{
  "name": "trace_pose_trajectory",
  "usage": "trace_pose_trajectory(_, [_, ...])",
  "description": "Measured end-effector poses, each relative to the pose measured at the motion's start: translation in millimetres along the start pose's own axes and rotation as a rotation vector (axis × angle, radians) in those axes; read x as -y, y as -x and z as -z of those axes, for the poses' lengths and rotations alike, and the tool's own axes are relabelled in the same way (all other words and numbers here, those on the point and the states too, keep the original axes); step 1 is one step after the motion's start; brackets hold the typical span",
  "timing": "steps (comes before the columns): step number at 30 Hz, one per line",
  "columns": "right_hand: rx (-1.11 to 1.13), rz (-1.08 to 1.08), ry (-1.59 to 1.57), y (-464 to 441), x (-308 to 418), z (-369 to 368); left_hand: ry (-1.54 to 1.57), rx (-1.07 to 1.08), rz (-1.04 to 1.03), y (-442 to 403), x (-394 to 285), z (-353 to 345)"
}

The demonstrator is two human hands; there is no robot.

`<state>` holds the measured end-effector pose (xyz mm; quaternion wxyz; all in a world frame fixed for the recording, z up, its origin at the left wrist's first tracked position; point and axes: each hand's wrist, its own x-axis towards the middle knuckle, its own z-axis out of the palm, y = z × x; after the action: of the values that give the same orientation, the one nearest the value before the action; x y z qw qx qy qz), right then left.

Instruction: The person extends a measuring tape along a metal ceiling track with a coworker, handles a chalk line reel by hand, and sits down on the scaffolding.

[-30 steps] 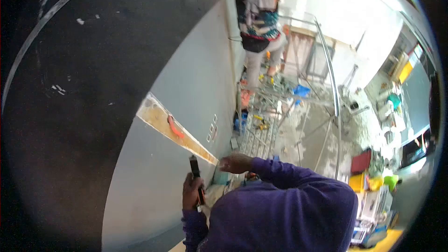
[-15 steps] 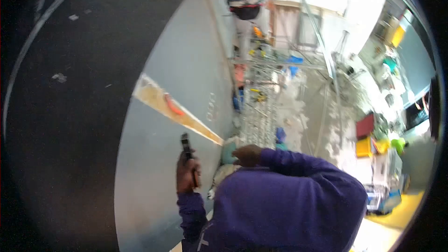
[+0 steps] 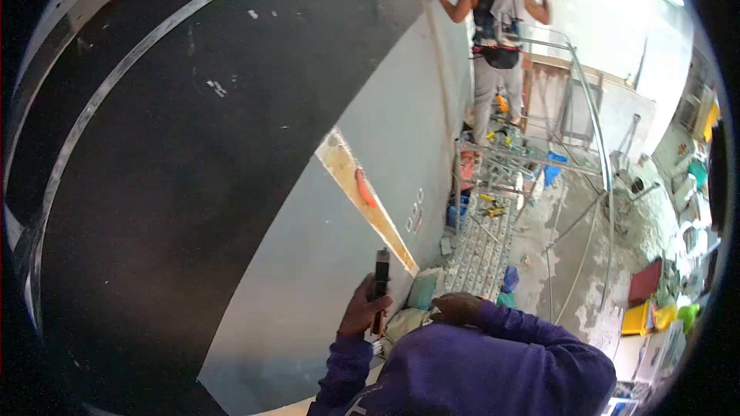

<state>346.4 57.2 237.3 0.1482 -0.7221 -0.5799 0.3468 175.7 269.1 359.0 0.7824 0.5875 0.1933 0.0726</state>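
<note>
My left hand (image 3: 364, 308) is wrapped round a slim black tool (image 3: 381, 273) with an orange lower part, held upright in front of the grey wall panel (image 3: 308, 293). To its right, my right hand (image 3: 459, 309) is bent in front of my chest with its fingers curled together; what they hold, if anything, is too dark to make out. A long yellowish strip (image 3: 374, 212) with white edges crosses the panel above my left hand, and an orange curved piece (image 3: 365, 189) shows on it.
Another person (image 3: 497, 38) stands at the far end of a perforated metal platform (image 3: 478, 243), one hand against the wall. Metal rails (image 3: 597, 123) rise at the platform's right. Rubble (image 3: 655, 208), a yellow container (image 3: 635, 319) and a red box (image 3: 645, 281) lie lower right.
The view has swung, so the wall, strip and platform appear farther right. The other person is back in view, now with a hand on the wall. My left hand still holds the tool.
</note>
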Motion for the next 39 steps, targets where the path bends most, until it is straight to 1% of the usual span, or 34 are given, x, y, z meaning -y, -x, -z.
trace_pose_trajectory(2, [-0.027,0.03,0.016,1.0,9.4,0.7,-0.113,-0.039,0.015,9.4,-7.6,3.9])
trace_pose_trajectory(4, [-0.039,0.046,0.035,-1.4,13.2,-2.9,-0.15,-0.089,-0.028,16.5,-11.2,7.3])
trace_pose_trajectory(5, [-0.091,0.112,0.017,-0.2,19.7,1.0,-0.181,-0.11,-0.028,18.2,-14.4,8.3])
trace_pose_trajectory(6, [-0.09,0.134,-0.02,-0.4,26.1,8.8,-0.214,-0.132,-0.032,20.1,-19.7,7.9])
trace_pose_trajectory(8, [-0.084,0.184,-0.086,7.4,45.8,35.5,-0.244,-0.099,-0.008,23.7,-26.9,9.0])
trace_pose_trajectory(9, [-0.18,0.511,0.115,-17.6,14.0,16.1,-0.268,-0.087,-0.002,25.0,-29.0,8.6])
trace_pose_trajectory(12, [-0.37,0.526,-0.362,-16.7,31.8,35.2,-0.331,-0.04,0.035,25.9,-27.1,7.6])
trace_pose_trajectory(14, [-0.446,0.385,-0.8,-0.5,66.4,63.5,-0.399,-0.007,0.07,24.5,-28.9,3.1])
trace_pose_trajectory(15, [-0.477,0.307,-1.015,1.6,76.2,77.4,-0.456,0.007,0.051,21.7,-28.7,2.8])
trace_pose_trajectory(17, [-0.524,0.421,-1.123,-7.3,75.2,99.0,-0.564,0.034,0.015,13.7,-27.8,2.0])
trace_pose_trajectory(18, [-0.544,0.474,-1.178,-8.1,70.8,110.7,-0.563,0.019,0.016,11.0,-31.1,-2.0])
trace_pose_trajectory(20, [-0.39,0.453,-0.961,-2.3,60.5,141.0,-0.558,-0.02,0.034,8.5,-43.1,-11.7])
trace_pose_trajectory(21, [-0.284,0.465,-0.986,-4.3,51.4,149.9,-0.574,-0.035,0.001,2.5,-40.5,-8.8])
trace_pose_trajectory(22, [-0.17,0.473,-1.017,-7.1,41.9,156.4,-0.666,-0.059,0.027,0.4,-52.1,-15.1])
trace_pose_trajectory(23, [-0.211,0.516,-0.898,-7.2,39.2,166.3,-0.698,-0.074,0.028,-0.4,-72.7,-28.2])
trace_pose_trajectory(24, [-0.245,0.56,-0.781,-8.4,38.5,176.7,-0.708,-0.072,-0.008,-8.9,-71.3,-24.4])
trace_pose_trajectory(26, [-0.256,0.583,-0.828,-17.9,28.1,191.3,-0.777,-0.095,-0.007,-25.2,-88.0,-30.6])
trace_pose_trajectory(27, [-0.241,0.559,-0.886,-16.1,28.0,202.8,-0.756,-0.053,-0.089,-37.1,-89.4,-26.9])
trace_pose_trajectory(28, [-0.233,0.538,-0.936,-16.7,26.0,214.7,-0.81,-0.062,-0.121,-45.8,-99.6,-33.9])
trace_pose_trajectory(29, [-0.288,0.573,-0.898,-25.9,16.7,220.0,-0.833,-0.048,-0.135,-55.5,-112.3,-41.1])
trace_pose_trajectory(30, [-0.286,0.549,-0.894,-27.3,8.5,227.0,-0.921,-0.067,-0.197,-69.2,-111.2,-40.1])
trace_pose_trajectory(32, [-0.3,0.514,-0.881,-25.9,1.0,252.5,-1.038,-0.086,-0.193,-92.8,-124.7,-49.9])
trace_pose_trajectory(33, [-0.308,0.546,-0.931,-28.4,-7.6,259.1,-1.098,-0.107,-0.186,-103.4,-132.8,-56.5])
trace_pose_trajectory(36, [-0.402,0.483,-0.986,-43.1,-36.2,286.6,-1.259,-0.135,-0.166,-144.3,-150.0,-75.1])
trace_pose_trajectory(38, [-0.415,0.413,-0.941,-49.0,-54.7,309.6,-1.319,-0.139,-0.161,-172.5,-156.3,-84.7])
trace_pose_trajectory(39, [-0.419,0.386,-0.912,-51.8,-61.6,321.7,-1.366,-0.135,-0.195,-184.3,-158.1,-91.3])
